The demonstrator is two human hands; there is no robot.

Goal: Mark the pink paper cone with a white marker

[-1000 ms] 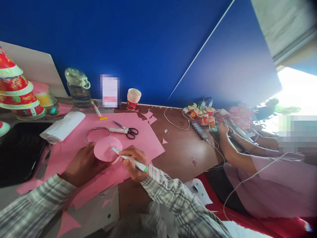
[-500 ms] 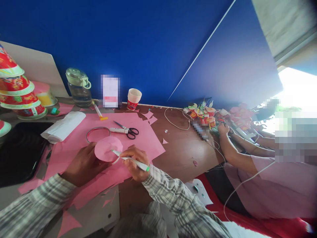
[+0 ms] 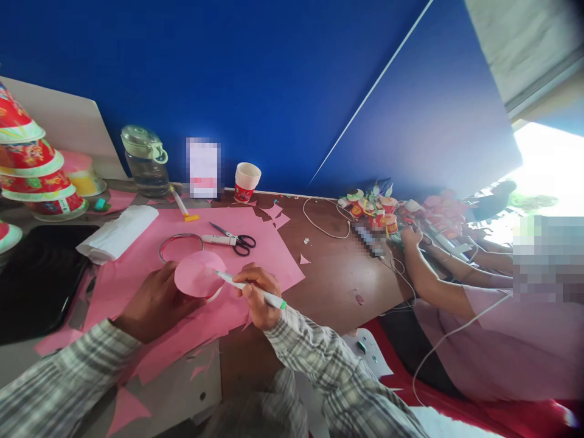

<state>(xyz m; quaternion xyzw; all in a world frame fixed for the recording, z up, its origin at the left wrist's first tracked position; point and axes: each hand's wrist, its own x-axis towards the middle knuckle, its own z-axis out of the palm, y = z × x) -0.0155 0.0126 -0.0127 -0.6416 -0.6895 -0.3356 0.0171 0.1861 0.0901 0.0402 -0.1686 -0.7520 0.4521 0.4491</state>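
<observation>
My left hand (image 3: 152, 302) is closed around the side of a round pink paper disc (image 3: 197, 275), with a pale rim showing beneath its lower right edge; what lies under the disc is mostly hidden. In my right hand (image 3: 259, 296) is a white marker (image 3: 267, 297) with a green end, gripped like a pen. Its tip is at the right part of the disc; whether it touches I cannot tell. Just beyond are scissors (image 3: 232, 238) with black handles, a white pen-like tube (image 3: 218, 240) and a metal ring (image 3: 180, 238), on a large pink sheet (image 3: 269, 255).
A white roll (image 3: 117, 234) and a dark glossy slab (image 3: 39, 283) lie left, near stacked red paper bowls (image 3: 34, 176). A water jug (image 3: 146, 161), a yellow-headed razor (image 3: 180, 207) and paper cups (image 3: 247, 182) stand or lie behind. A co-worker's arms (image 3: 438, 267) work at right.
My right hand has shifted a little to the right, drawing the marker tip rightward over the pink disc. My left hand and the disc have stayed in place.
</observation>
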